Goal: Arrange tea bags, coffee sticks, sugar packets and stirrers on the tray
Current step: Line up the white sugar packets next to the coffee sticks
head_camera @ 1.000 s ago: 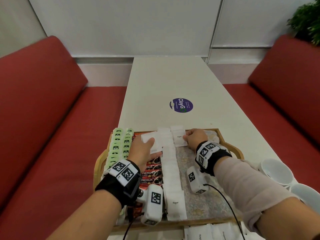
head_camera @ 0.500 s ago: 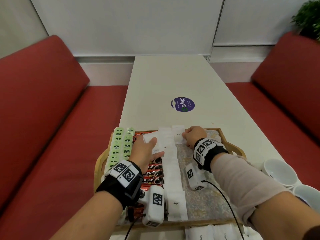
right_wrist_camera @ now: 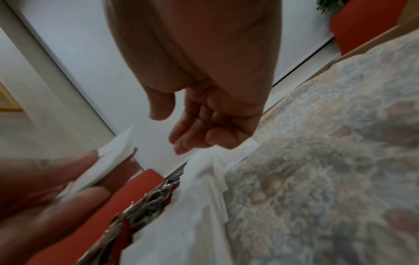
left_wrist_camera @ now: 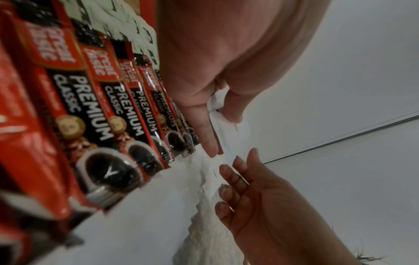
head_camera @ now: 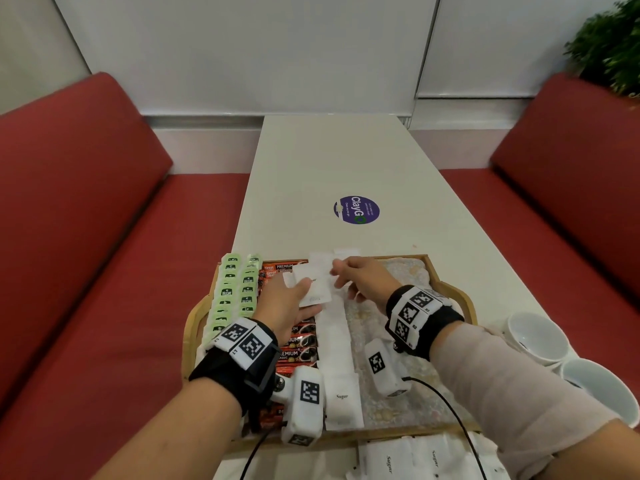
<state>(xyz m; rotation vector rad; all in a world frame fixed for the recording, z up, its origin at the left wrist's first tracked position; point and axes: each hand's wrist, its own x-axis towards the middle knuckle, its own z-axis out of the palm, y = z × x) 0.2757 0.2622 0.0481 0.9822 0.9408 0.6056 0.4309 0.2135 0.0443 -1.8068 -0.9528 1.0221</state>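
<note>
A wooden tray [head_camera: 450,282] holds two rows of green tea bags [head_camera: 232,292] on its left. Beside them lie red coffee sticks [head_camera: 298,344], then a line of white sugar packets [head_camera: 337,341] down the middle. My left hand [head_camera: 304,292] hovers over the coffee sticks and pinches a small stack of sugar packets [head_camera: 317,289] between thumb and fingers [left_wrist_camera: 206,129]. My right hand [head_camera: 341,275] sits just right of that stack with relaxed fingers [left_wrist_camera: 226,172] at the packets' edge, gripping nothing [right_wrist_camera: 167,129]. No stirrers show.
The tray's right half is bare patterned liner [head_camera: 398,403]. More sugar packets [head_camera: 408,459] lie on the table in front of the tray. Two white cups [head_camera: 536,337] stand at the right table edge. Red benches flank the table; a purple sticker [head_camera: 356,209] is farther off.
My right hand has left the far end of the sugar line, where a packet now lies, and come back left to the stack in my left hand. The left hand barely moved.
</note>
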